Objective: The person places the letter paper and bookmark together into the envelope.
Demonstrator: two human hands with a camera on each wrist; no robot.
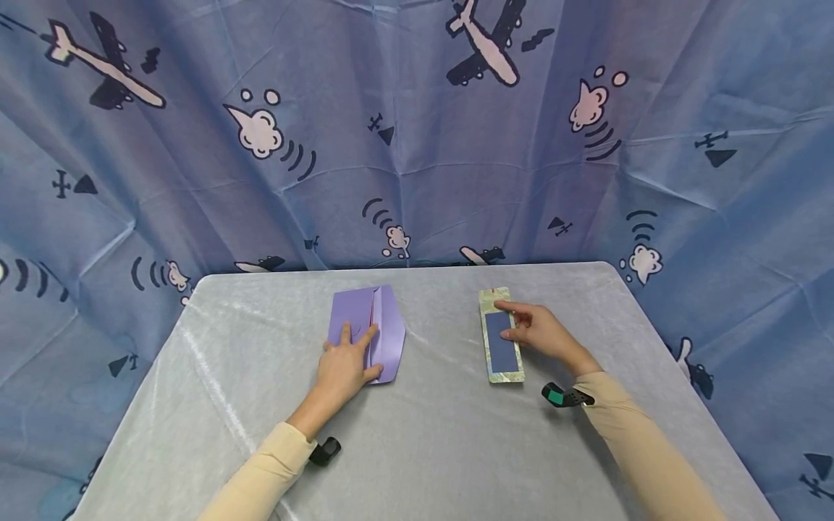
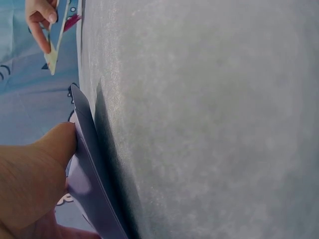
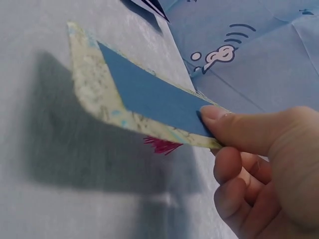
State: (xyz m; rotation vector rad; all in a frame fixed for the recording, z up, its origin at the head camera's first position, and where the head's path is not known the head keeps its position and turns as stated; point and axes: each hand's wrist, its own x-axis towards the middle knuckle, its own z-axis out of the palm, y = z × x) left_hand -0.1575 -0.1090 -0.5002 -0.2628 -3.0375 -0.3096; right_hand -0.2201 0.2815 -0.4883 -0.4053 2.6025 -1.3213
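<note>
On the left of the table in the head view lies a purple envelope, its flap spread to the right. Over it rests my left hand, fingers spread; the left wrist view has the thumb against the envelope near its edge. My right hand pinches a bookmark by its right side near the far end. Close up, the bookmark shows a blue panel in a pale patterned border, held above the table with its shadow below. The thumb lies on top; a pink tassel hangs underneath.
A pale grey cloth covers the table. Behind and beside it hangs a blue curtain printed with airplanes. Dark devices are strapped at both wrists, the right one a band with a green patch.
</note>
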